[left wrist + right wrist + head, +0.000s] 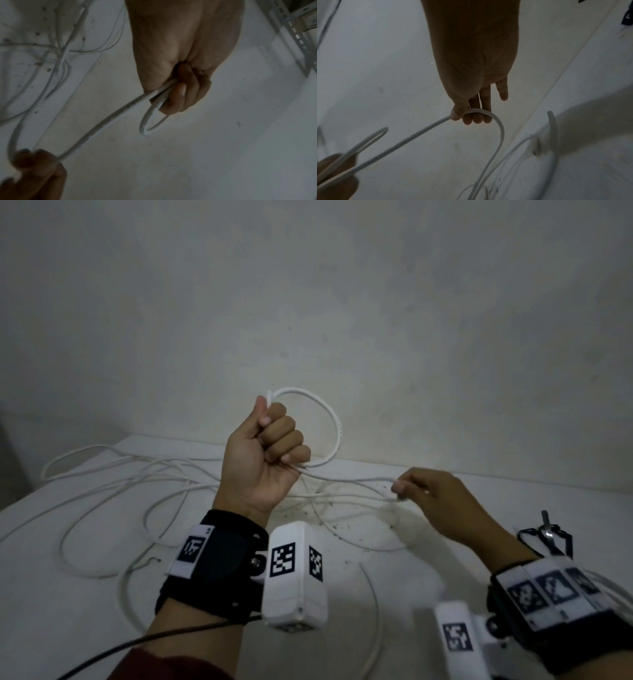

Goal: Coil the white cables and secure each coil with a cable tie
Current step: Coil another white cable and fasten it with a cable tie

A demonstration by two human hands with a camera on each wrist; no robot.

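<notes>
My left hand (270, 446) is raised above the table in a fist, gripping a white cable (334, 422) that forms one loop standing up beyond the knuckles. In the left wrist view the curled fingers (181, 94) clamp two strands of the cable loop (149, 121). From the fist the same cable runs right to my right hand (421, 491), which pinches it between thumb and fingertips. The right wrist view shows the thumb (456, 115) pressing the cable (494, 119) against the fingers, the strand then bending down toward the table.
Several loose white cables (113, 484) sprawl tangled across the white table (51, 594), with dark specks near the middle. A black bundle with a metal tool (548, 535) lies at the right. A plain wall (308, 302) stands right behind the table. A metal rack (295, 27) shows in the left wrist view.
</notes>
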